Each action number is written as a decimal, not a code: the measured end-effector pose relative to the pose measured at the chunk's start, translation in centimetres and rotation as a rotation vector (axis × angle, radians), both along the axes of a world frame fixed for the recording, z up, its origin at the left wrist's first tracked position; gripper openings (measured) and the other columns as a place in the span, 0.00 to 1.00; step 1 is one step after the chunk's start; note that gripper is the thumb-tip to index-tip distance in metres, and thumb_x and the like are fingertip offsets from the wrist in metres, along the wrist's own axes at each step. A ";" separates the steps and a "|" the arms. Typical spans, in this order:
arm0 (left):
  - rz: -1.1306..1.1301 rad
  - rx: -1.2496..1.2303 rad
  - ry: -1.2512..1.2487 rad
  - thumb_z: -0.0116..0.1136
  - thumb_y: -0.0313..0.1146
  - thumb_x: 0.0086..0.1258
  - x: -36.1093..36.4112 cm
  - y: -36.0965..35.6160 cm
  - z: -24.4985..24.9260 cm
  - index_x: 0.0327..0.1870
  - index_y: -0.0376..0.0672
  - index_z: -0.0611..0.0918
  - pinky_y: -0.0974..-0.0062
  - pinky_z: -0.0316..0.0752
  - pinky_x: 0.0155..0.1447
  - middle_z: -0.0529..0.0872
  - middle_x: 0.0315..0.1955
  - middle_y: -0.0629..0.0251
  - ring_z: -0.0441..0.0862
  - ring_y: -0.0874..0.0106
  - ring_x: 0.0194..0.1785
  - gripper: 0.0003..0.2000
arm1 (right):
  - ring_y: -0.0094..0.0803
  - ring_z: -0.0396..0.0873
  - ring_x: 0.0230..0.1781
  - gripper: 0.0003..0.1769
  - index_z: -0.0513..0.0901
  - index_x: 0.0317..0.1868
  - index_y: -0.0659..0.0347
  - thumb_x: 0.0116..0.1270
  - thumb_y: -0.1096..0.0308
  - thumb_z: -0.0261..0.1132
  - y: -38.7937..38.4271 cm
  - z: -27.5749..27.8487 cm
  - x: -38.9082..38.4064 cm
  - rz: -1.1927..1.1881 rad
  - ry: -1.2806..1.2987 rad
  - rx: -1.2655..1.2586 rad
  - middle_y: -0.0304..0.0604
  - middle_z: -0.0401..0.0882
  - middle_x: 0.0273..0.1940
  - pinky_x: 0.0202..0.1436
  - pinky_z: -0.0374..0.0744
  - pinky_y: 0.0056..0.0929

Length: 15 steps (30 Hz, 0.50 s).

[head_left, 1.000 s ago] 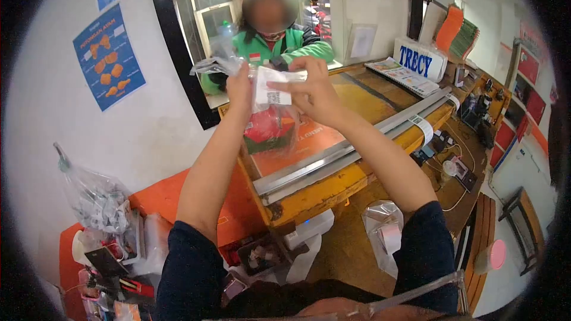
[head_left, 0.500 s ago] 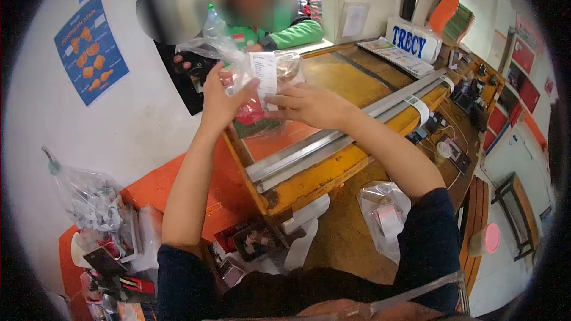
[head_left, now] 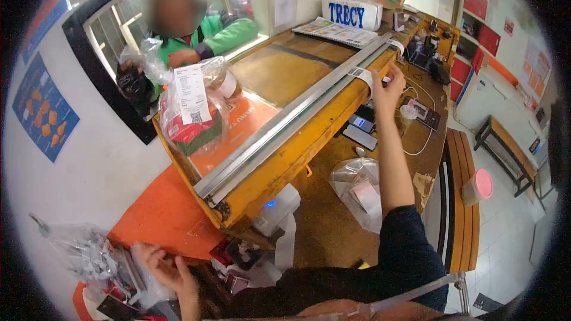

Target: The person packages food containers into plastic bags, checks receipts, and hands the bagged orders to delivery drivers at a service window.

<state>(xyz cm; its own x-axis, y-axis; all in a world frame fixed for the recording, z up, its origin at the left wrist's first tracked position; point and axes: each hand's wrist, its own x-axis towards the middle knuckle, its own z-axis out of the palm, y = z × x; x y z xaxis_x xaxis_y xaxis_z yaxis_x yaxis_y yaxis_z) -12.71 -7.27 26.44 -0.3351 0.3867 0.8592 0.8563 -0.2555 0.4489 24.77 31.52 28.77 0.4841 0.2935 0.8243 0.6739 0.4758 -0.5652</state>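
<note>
Label strip (head_left: pixel 360 75) on the counter (head_left: pixel 297 163) edge sits pinched in the right hand (head_left: pixel 388 83); left hand (head_left: pixel 169 268) spread open below

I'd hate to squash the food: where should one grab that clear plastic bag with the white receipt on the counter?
Take the clear plastic bag by its gathered neck, coming from above. The plastic bunches into a handle there, while the body bulges around a red and green box and the white receipt covers its front. Another person's hand seems to be at that neck.
</note>
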 end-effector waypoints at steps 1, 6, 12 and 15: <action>-0.016 -0.069 -0.058 0.55 0.32 0.59 0.4 -1.1 -0.5 0.41 0.38 0.66 0.69 0.60 0.54 0.65 0.42 0.58 0.64 0.65 0.50 0.14 | 0.29 0.66 0.42 0.24 0.68 0.48 0.67 0.53 0.65 0.65 2.5 -2.1 1.6 0.193 0.217 -0.137 0.46 0.67 0.44 0.43 0.68 0.28; 0.100 -0.156 -0.110 0.52 0.31 0.60 0.1 -4.8 -2.3 0.38 0.38 0.67 0.70 0.59 0.54 0.65 0.41 0.57 0.65 0.65 0.46 0.10 | 0.22 0.71 0.34 0.31 0.61 0.55 0.66 0.52 0.68 0.64 0.0 -3.6 3.3 0.849 0.401 -0.498 0.39 0.73 0.33 0.36 0.69 0.19; 0.100 -0.093 -0.036 0.53 0.26 0.55 0.9 -9.9 -0.7 0.31 0.38 0.71 0.67 0.63 0.49 0.72 0.31 0.58 0.69 0.63 0.37 0.05 | 0.26 0.73 0.40 0.16 0.72 0.48 0.67 0.58 0.74 0.59 -4.9 -1.2 1.7 0.987 0.400 -0.342 0.40 0.76 0.40 0.45 0.71 0.23; -0.069 -0.267 -0.057 0.54 0.25 0.52 1.0 -14.0 -1.0 0.34 0.37 0.73 0.67 0.65 0.49 0.74 0.33 0.58 0.71 0.63 0.37 0.08 | 0.32 0.69 0.50 0.22 0.64 0.56 0.68 0.60 0.76 0.54 -17.8 3.3 -6.7 1.175 0.359 0.003 0.47 0.68 0.51 0.51 0.69 0.29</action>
<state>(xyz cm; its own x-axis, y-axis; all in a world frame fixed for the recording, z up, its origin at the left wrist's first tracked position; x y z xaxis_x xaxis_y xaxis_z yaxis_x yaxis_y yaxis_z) -11.66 -21.28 25.46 -0.3453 0.6201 0.7045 0.8124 -0.1783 0.5551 18.05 13.70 32.09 0.1265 0.7029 0.6999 -0.3589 0.6902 -0.6283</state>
